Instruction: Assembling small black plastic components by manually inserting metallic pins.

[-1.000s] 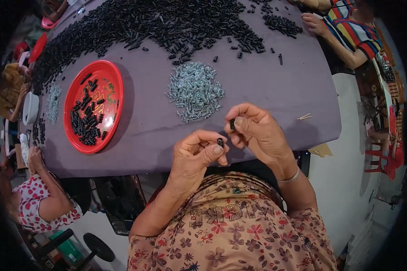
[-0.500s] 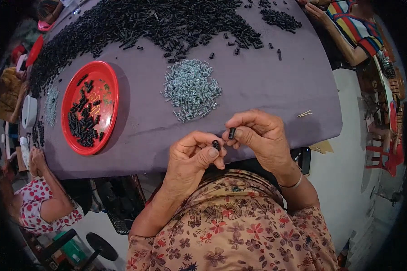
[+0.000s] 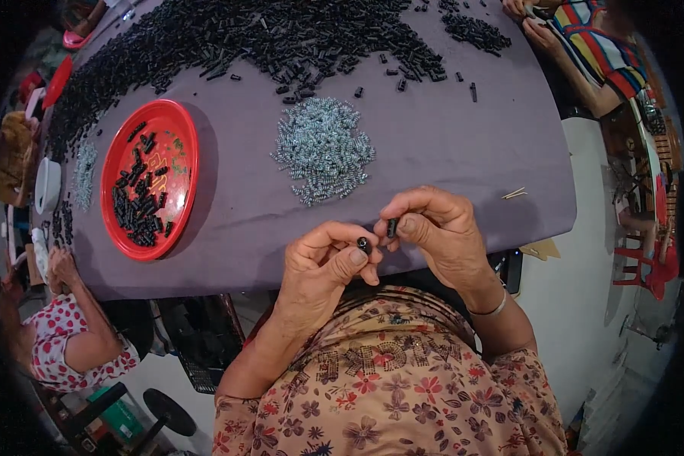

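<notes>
Just over the table's front edge, my left hand (image 3: 323, 262) pinches a small black plastic piece (image 3: 364, 245) between thumb and fingers, its round end facing up. Close beside it on the right, my right hand (image 3: 437, 228) grips another small black plastic piece (image 3: 392, 227), held upright between thumb and forefinger. The two pieces are apart. Beyond my hands lies a heap of small silvery coil springs (image 3: 323, 148). A red oval tray (image 3: 193, 163) with several black pieces in it sits to the left.
A large pile of black pieces (image 3: 266, 38) spreads across the far side of the grey-covered table (image 3: 448, 137). Two thin gold-coloured sticks (image 3: 514, 193) lie near the right corner. Other people sit at the left, by a white container (image 3: 48, 186), and at the far right (image 3: 593, 53).
My hands stay nearly in place, each still holding its black piece. The table has shifted very slightly in view. At the far right, the other person's hands have moved.
</notes>
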{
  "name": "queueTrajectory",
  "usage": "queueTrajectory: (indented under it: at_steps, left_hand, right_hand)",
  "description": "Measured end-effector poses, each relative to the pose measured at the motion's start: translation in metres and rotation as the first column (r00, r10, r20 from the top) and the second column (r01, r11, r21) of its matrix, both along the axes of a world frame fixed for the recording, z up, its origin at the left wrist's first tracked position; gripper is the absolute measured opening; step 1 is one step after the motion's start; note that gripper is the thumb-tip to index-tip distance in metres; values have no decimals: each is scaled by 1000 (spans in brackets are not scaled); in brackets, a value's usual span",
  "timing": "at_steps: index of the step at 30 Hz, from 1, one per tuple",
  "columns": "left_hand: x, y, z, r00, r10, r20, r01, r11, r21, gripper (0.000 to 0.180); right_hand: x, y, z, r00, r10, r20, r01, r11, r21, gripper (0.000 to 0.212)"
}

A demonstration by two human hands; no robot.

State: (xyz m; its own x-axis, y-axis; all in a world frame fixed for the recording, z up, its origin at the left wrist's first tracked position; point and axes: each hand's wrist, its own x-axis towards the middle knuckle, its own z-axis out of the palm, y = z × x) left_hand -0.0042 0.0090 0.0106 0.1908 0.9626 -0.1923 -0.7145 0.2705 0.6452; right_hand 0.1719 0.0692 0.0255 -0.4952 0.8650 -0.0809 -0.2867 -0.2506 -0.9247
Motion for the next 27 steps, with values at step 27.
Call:
queueTrajectory:
  at_steps: [27]
  left_hand:
    - [-1, -1, -4, 983, -88, 163, 102, 992, -76, 18]
  right_hand:
    - [-4, -4, 5, 995, -84, 56, 79, 993, 82, 12]
